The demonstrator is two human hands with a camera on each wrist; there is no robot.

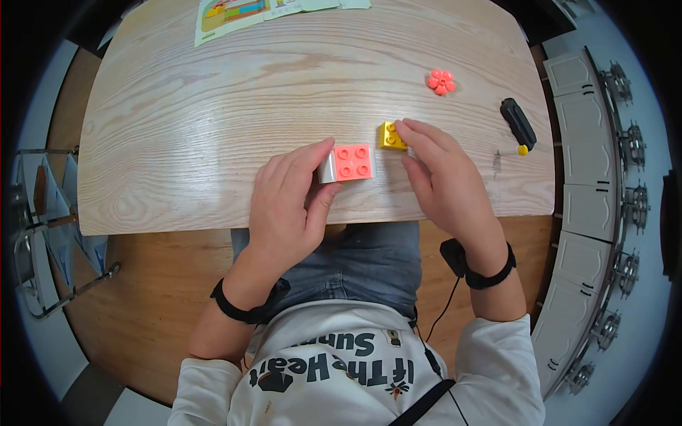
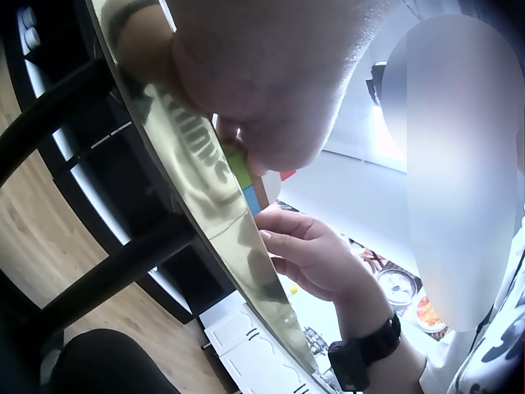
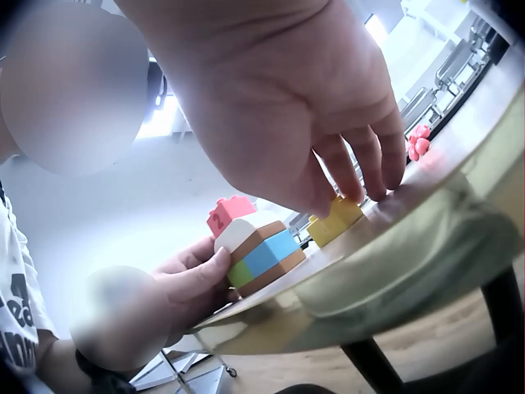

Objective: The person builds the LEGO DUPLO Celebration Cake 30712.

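A stack of toy building blocks stands on the table, gripped between the thumb and fingers of my left hand [image 1: 288, 195]. On top is a coral-red block [image 1: 353, 162] with studs, marked "2" on its side. Under it, in the right wrist view, come a white rounded block [image 3: 238, 233], a brown layer, a blue block [image 3: 275, 251] beside a green block [image 3: 239, 273], and a brown base. My right hand [image 1: 452, 174] has thumb and index finger at opposite sides of a small yellow block [image 1: 388, 135], pinching it on the table just right of the stack.
A coral flower piece [image 1: 441, 82] lies farther back on the right. Near the table's right edge are a black elongated object [image 1: 518, 124] and a small yellow-capped item [image 1: 523, 150]. A printed picture sheet [image 1: 245, 20] lies at the far edge.
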